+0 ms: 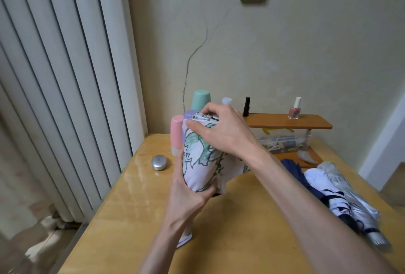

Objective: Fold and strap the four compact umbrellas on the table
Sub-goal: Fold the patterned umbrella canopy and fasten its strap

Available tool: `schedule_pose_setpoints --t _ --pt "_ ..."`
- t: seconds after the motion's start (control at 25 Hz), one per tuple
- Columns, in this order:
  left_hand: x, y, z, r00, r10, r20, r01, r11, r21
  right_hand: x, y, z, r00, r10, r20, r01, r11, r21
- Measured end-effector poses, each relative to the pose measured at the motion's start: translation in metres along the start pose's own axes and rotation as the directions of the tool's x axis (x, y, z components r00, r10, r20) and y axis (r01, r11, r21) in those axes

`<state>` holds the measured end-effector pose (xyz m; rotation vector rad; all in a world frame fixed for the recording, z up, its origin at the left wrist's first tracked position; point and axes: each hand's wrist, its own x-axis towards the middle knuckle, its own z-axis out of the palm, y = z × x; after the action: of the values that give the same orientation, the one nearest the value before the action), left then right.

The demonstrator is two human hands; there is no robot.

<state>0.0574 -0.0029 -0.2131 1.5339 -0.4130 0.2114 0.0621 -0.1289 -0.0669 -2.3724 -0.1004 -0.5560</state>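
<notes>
**Item in hand:** the floral umbrella [198, 159], held roughly upright above the far-left part of the table [241, 219], clear of its surface.

**Hands:** The left hand [190, 195] grips the lower part of the bundle, with fingers and thumb wrapped round the canopy. The right hand [219, 133] is curled over the upper end, its fingertips pinching the gathered fabric there.

**Condition:** The canopy appears rolled in around the shaft, but a loose flap hangs out on the right, below the right wrist. No strap is seen fastened — where it lies cannot be told.

**Assessment:** Folding of this umbrella is in progress and strapping is not yet done. The next move calls for tucking the flap in under a firm left-hand grip so the roll does not spring open, then finding the strap and wrapping it round.

**Outstanding:** The navy umbrella [293, 168], white umbrella [324, 186] and silver umbrella [350, 197] lie heaped at the right of the table — canopies loose, apparently unstrapped.
</notes>
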Motion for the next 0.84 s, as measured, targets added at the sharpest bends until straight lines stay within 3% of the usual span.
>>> schedule_pose_setpoints --t 0.12,0.24,0.36,0.64,0.76,0.84 --pt "-0.003 -0.001 -0.006 0.995 -0.091 -0.043 0.088 0.994 -0.067 0.004 0.001 -0.010 0.982 -0.072 0.177 0.042 0.985 0.170" --pt "-0.002 -0.006 -0.020 0.986 -0.163 -0.015 0.159 0.977 -0.144 0.003 0.017 -0.019 0.985 -0.118 0.124 0.058 0.912 0.407" --pt "0.001 -0.009 -0.026 0.977 -0.214 -0.004 0.207 0.948 -0.243 -0.013 0.044 -0.015 0.984 -0.146 0.104 0.105 0.940 0.325" --pt "0.004 -0.009 -0.031 0.959 -0.276 0.062 0.276 0.859 -0.430 -0.064 0.083 0.011 0.920 -0.179 0.349 0.171 0.984 0.055" --pt "0.005 -0.008 -0.032 0.953 -0.300 0.051 0.293 0.858 -0.421 -0.074 0.085 0.041 0.965 -0.255 0.062 0.258 0.964 -0.057" --pt "0.005 -0.006 -0.031 0.948 -0.317 0.038 0.304 0.861 -0.408 -0.076 0.081 0.055 0.952 -0.286 -0.109 0.267 0.950 -0.159"
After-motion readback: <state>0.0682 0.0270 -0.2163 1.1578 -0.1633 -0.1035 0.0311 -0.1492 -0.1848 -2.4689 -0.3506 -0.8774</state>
